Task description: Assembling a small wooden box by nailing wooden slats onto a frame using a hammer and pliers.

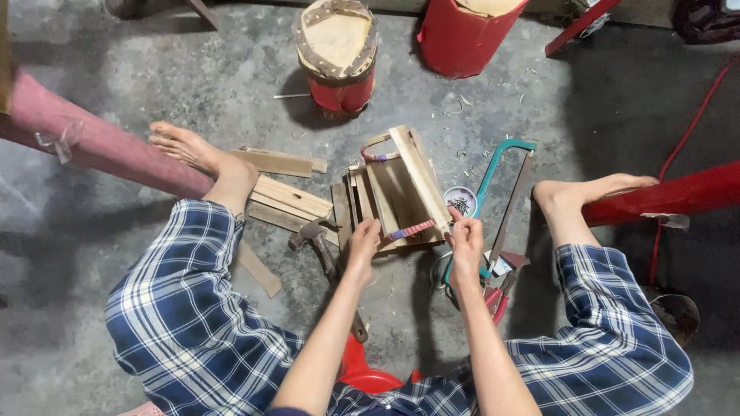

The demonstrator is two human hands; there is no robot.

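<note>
A seated person in blue plaid trousers is working over a small wooden slat frame that is resting on the concrete floor between the bare feet. The left hand is closing its fingers on one end of a short striped strap; the right hand is pinching the other end, so the strap is lying stretched across the near edge of the frame. A second strap is arching over the frame's far end. A hammer is lying just left of the left hand, beside loose wooden boards. A teal-framed hacksaw and red-handled pliers are lying to the right of the right hand, with a small round tin near the frame. Two red drums are standing farther off.
</note>
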